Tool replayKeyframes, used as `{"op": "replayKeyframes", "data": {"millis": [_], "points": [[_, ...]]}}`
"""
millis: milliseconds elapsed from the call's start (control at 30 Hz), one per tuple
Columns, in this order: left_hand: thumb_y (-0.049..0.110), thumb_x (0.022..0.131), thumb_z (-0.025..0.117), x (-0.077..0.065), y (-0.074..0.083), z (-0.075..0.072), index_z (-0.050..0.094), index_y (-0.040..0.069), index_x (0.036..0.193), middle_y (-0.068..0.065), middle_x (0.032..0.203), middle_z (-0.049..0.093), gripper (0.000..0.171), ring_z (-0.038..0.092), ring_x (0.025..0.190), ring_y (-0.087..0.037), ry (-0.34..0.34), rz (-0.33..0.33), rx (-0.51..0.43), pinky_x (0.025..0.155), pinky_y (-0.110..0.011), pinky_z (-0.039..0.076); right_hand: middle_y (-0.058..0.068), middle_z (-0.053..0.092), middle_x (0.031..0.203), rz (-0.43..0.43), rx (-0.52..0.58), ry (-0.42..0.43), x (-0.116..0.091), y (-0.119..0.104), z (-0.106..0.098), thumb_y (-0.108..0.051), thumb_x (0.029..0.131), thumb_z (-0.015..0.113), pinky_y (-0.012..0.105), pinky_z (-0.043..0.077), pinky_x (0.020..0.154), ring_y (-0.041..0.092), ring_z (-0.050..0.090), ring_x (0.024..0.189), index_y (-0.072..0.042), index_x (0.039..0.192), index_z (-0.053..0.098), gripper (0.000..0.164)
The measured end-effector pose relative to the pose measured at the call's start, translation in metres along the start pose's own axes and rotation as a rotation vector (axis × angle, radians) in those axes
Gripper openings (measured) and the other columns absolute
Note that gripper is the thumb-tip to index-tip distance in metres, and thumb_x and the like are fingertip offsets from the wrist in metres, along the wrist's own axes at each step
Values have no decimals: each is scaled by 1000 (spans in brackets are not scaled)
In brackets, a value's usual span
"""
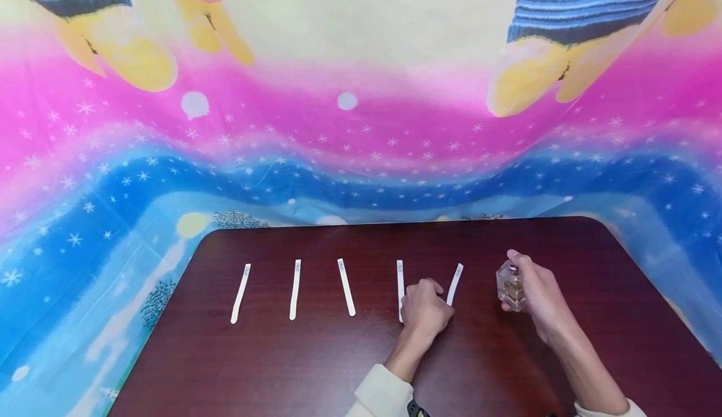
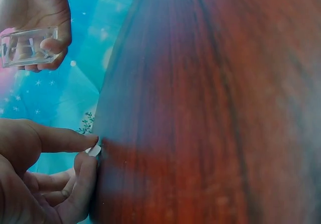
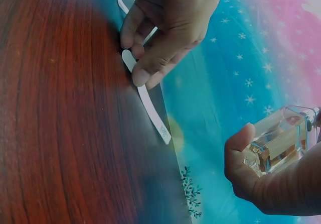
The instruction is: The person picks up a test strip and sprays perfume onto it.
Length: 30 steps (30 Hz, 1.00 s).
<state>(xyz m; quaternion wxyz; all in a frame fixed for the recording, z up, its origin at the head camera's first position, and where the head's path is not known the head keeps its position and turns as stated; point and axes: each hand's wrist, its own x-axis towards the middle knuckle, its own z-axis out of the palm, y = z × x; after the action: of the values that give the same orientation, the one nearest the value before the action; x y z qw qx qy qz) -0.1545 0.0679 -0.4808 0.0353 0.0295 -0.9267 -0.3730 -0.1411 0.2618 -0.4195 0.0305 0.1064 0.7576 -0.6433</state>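
Observation:
My left hand reaches over the table, thumb and index finger pinching the near end of the rightmost white paper strip. The right wrist view shows this strip slightly curved, with small print at its far end. My right hand holds a clear, faceted glass perfume bottle to the right of the strips. Amber liquid shows inside the bottle. Just left of my left hand lies another white strip, its lower part close by the fingers.
Three more white strips lie spaced out to the left, among them a slanted one. All rest on a dark reddish-brown wooden table with rounded far corners. A colourful patterned cloth hangs behind and around it.

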Motion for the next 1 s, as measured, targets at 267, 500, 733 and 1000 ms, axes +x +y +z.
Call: {"op": "replayKeyframes", "data": {"millis": [267, 500, 733, 1000], "points": [[11, 68, 87, -3, 3, -3, 81, 21, 85, 2, 80, 79, 22, 75, 75, -29, -22, -13, -11, 56, -36, 55, -3, 63, 70, -9, -9, -10, 0, -1, 3, -51, 114, 40, 35, 63, 60, 15, 63, 64, -17, 88, 65, 50], [14, 70, 88, -1, 4, -4, 80, 25, 84, 14, 69, 76, 19, 76, 78, -21, -71, -50, -59, 55, -32, 52, -3, 62, 68, -6, 15, -10, 0, 0, 3, -50, 114, 41, 35, 62, 59, 15, 62, 62, -17, 87, 66, 50], [16, 74, 91, -1, 4, -3, 79, 25, 85, 17, 69, 76, 19, 74, 76, -7, -124, -54, -145, 63, -26, 53, -4, 61, 66, -4, 27, -8, 1, -1, 5, -50, 114, 42, 35, 62, 59, 14, 61, 60, -17, 83, 65, 51], [4, 78, 90, -8, 8, -3, 79, 16, 87, 10, 67, 76, 18, 64, 56, -1, -199, -123, -442, 60, -23, 57, -3, 64, 69, -3, 36, -13, 1, 2, 5, -49, 114, 43, 35, 62, 58, 15, 63, 62, -17, 85, 66, 49]]}}
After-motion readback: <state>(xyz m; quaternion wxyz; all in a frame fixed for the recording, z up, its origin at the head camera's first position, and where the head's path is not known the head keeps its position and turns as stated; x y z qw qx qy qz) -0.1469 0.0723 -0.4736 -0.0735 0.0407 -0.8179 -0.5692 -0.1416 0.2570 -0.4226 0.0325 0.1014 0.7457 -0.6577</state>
